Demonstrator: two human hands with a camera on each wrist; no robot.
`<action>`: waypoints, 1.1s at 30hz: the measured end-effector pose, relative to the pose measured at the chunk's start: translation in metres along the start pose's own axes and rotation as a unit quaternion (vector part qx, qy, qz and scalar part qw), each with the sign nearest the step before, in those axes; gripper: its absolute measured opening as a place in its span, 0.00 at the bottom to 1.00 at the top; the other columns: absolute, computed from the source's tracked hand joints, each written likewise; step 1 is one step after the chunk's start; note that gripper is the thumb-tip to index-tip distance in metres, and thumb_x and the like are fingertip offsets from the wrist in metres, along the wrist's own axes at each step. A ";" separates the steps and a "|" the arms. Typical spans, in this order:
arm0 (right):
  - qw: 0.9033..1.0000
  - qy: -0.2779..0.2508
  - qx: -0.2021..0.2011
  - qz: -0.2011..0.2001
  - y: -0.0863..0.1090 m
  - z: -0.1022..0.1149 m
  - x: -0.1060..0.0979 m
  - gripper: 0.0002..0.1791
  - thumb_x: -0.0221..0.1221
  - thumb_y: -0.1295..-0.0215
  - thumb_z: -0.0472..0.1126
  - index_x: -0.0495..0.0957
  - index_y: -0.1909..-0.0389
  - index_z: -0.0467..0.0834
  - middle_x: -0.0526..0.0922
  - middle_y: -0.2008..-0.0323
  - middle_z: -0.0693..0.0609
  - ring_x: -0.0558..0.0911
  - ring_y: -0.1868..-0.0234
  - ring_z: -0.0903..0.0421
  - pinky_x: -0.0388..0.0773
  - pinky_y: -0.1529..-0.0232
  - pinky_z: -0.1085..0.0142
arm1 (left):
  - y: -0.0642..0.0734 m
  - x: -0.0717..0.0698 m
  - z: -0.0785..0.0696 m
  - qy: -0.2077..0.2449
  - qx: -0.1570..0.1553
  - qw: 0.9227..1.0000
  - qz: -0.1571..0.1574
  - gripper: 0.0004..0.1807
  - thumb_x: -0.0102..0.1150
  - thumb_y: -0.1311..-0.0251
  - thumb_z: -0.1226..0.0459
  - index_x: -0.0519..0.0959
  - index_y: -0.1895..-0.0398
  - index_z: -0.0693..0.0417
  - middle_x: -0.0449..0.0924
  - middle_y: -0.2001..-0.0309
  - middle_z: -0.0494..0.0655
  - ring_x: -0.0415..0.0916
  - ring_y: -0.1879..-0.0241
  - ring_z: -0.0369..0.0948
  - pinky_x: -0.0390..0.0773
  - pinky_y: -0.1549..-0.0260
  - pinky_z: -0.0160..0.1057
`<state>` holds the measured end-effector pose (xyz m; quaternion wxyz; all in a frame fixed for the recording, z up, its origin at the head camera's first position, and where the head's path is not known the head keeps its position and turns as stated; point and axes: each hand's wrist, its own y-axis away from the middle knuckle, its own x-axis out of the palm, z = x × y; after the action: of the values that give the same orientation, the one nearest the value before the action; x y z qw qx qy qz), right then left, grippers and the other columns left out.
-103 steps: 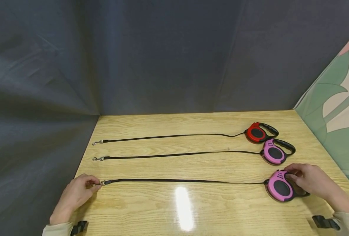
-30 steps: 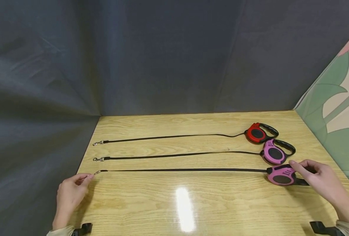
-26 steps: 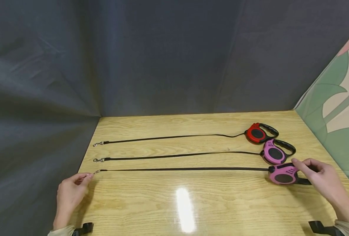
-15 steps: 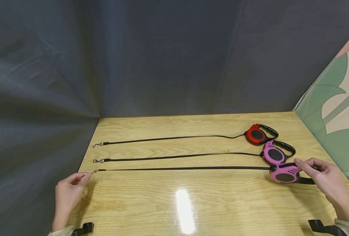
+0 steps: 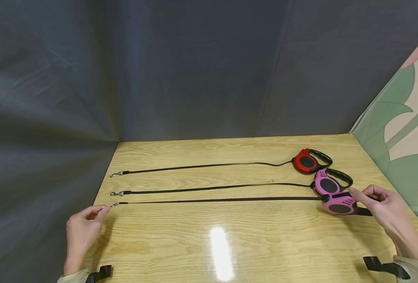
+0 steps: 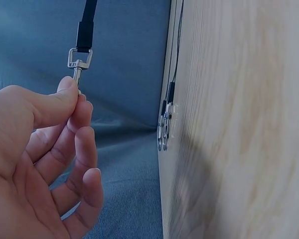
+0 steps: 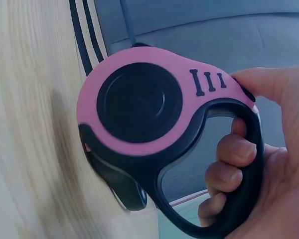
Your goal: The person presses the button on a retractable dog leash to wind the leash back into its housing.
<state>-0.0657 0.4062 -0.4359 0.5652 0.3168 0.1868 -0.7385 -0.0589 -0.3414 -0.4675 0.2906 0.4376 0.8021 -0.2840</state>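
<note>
My right hand grips the black handle of a pink retractable dog leash, fingers curled through the loop and thumb on its top edge. The case is lifted and tilted on edge. From it a black strap runs straight and taut across to the left. My left hand pinches the metal snap clip at the strap's end between thumb and fingertips, above the table's left edge. In the head view, the held case overlaps a second pink leash lying behind it.
A red retractable leash lies farther back on the wooden table. Straps of both resting leashes stretch left, their clips side by side near the left edge. Dark cloth hangs behind and at left; a patterned panel borders the right.
The near pink leash has risen off the table, tipped on edge and moved back toward the others. Its strap has straightened, and my right hand has taken the handle with the thumb on top.
</note>
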 end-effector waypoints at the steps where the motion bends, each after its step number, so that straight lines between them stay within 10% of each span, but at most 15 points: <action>1: 1.000 0.000 -0.001 -0.004 -0.001 0.000 0.001 0.25 0.64 0.26 0.60 0.80 0.71 0.43 0.71 0.73 0.65 0.63 0.68 0.59 0.57 0.68 0.60 | 0.000 0.000 0.000 -0.001 0.003 1.000 -0.001 0.08 0.77 0.37 0.59 0.94 0.62 0.54 0.91 0.74 0.38 0.73 0.77 0.16 0.70 0.74 0.25; 19: 1.000 -0.013 0.010 -0.024 0.006 0.007 -0.003 0.26 0.63 0.25 0.60 0.78 0.73 0.42 0.68 0.76 0.63 0.63 0.69 0.58 0.57 0.69 0.60 | -0.004 -0.004 -0.010 0.017 0.014 0.999 -0.031 0.07 0.80 0.41 0.60 0.94 0.64 0.54 0.83 0.78 0.15 0.72 0.79 0.14 0.70 0.75 0.23; 33: 0.994 -0.099 -0.007 -0.044 0.009 -0.001 -0.004 0.06 0.67 0.26 0.47 0.80 0.62 0.59 0.78 0.70 0.78 0.71 0.63 0.72 0.65 0.67 0.77 | -0.006 -0.004 -0.008 0.016 0.020 0.999 -0.048 0.08 0.80 0.40 0.60 0.94 0.65 0.54 0.71 0.78 0.00 0.70 0.79 0.14 0.67 0.74 0.24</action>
<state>-0.0567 0.4067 -0.4333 0.5499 0.2298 0.1490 -0.7890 -0.0635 -0.3408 -0.4580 0.2546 0.4092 0.8208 -0.3066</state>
